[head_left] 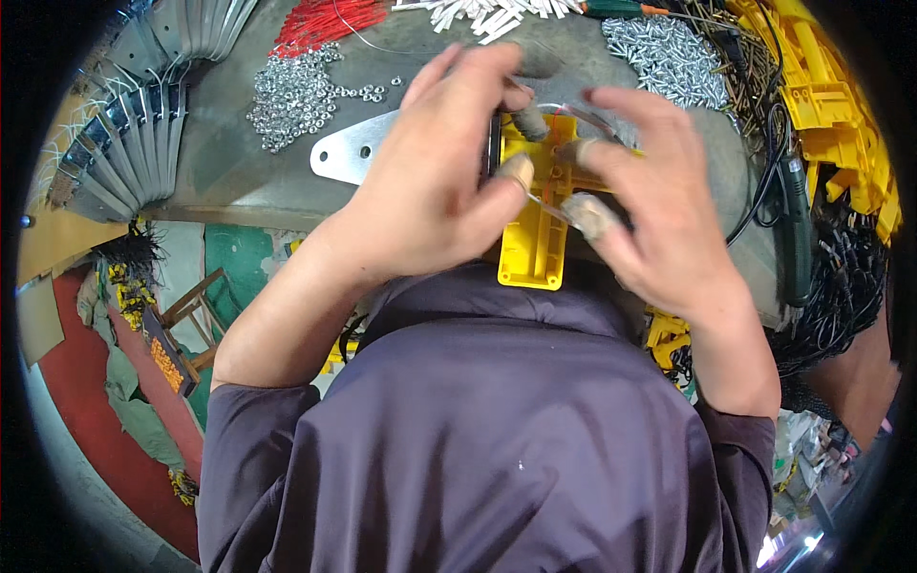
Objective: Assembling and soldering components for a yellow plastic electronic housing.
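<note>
A yellow plastic housing (531, 250), ribbed inside, lies at the table's near edge against my dark shirt. My left hand (435, 167) is closed at its upper left side, the thumb over the hollow. My right hand (659, 186) hovers at its right side, fingers spread and partly smeared by motion. Worn coverings wrap several fingertips on both hands. Between the two thumbs runs a thin pale wire (549, 206); whether the right thumb touches it is unclear. A silver metal plate (346, 151) with holes sticks out from beneath my left hand.
Small metal nuts (291, 95) are heaped at the far left, behind them red strips (330, 21). White strips (492, 14) lie at the back. Screws (664, 59) are piled far right, near yellow housings (826, 115), a dark green tool (795, 229) and black cables (836, 296). Metal parts (129, 143) stand left.
</note>
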### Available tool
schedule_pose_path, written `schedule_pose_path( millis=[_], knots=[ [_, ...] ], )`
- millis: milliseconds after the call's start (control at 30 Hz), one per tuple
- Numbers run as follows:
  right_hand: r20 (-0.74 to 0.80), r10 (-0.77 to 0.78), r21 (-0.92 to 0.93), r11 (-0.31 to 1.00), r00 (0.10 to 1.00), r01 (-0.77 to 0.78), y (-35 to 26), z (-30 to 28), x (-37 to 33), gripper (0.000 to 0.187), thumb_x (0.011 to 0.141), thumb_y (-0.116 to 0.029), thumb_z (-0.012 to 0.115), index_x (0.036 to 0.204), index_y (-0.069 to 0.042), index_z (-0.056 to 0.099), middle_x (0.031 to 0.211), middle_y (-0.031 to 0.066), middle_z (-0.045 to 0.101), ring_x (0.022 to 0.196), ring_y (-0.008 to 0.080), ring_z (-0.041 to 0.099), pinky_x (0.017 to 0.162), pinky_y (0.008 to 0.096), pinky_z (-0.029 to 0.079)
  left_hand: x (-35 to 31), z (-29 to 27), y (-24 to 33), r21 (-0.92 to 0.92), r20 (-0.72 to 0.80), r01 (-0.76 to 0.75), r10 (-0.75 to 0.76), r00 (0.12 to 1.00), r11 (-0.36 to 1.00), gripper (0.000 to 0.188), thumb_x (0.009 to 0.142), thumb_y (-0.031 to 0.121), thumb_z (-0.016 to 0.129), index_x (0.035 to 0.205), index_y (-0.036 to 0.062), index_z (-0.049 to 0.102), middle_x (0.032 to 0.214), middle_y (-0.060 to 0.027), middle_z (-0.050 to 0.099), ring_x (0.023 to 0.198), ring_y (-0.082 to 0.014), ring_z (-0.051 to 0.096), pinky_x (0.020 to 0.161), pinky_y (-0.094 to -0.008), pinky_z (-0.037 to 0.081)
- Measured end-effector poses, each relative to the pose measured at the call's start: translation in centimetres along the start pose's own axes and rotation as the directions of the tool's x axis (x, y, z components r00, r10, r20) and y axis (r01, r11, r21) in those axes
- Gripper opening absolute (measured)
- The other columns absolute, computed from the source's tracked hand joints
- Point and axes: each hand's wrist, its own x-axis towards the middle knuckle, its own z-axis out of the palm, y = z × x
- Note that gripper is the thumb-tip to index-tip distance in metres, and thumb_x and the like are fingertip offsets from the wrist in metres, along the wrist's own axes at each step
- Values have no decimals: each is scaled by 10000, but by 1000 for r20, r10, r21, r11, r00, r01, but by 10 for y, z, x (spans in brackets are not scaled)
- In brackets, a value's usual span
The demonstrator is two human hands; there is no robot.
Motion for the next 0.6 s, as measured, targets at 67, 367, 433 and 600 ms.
schedule_pose_path(
  millis=[67, 367, 433, 600],
  knots=[
    [-68, 154, 116, 983, 986, -145, 6, -23, -13, 472, 720, -317, 658, 1064, -7, 565, 1194, 161, 501, 1134, 328, 476, 988, 403, 347, 2, -9, 3, -49, -50, -19, 17, 999, 999, 641, 742, -13, 592, 1319, -54, 317, 1183, -144, 527, 1157, -216, 485, 1028, -337, 329],
    [154, 319, 108, 935, 935, -337, 42, -52, -98, 282, 627, -90, 727, 840, -4, 563, 959, 124, 583, 976, 325, 543, 907, 397, 403, 16, 20, 46, 377, 122, -322, 297, 947, 868, 728, 649, 263, 813, 1224, 20, 439, 1131, -117, 598, 1063, -306, 551, 1057, -525, 278],
    [-14, 421, 218, 887, 907, -408, 40, -42, -98, 205, 724, -43, 699, 863, 4, 557, 808, 89, 590, 829, 271, 578, 803, 346, 454, 15, 14, 45, 451, 102, -347, 338, 935, 823, 659, 680, 192, 796, 1204, 7, 442, 1042, -130, 625, 954, -318, 575, 986, -502, 358],
    [-129, 518, 571, 736, 845, -364, 47, -28, -81, 174, 800, -19, 641, 936, 13, 538, 793, 80, 601, 708, 172, 586, 656, 267, 467, 1, 14, 42, 458, -19, -274, 317, 948, 846, 548, 697, 56, 737, 1164, -23, 461, 900, -121, 596, 783, -320, 566, 817, -445, 446]
  ],
)
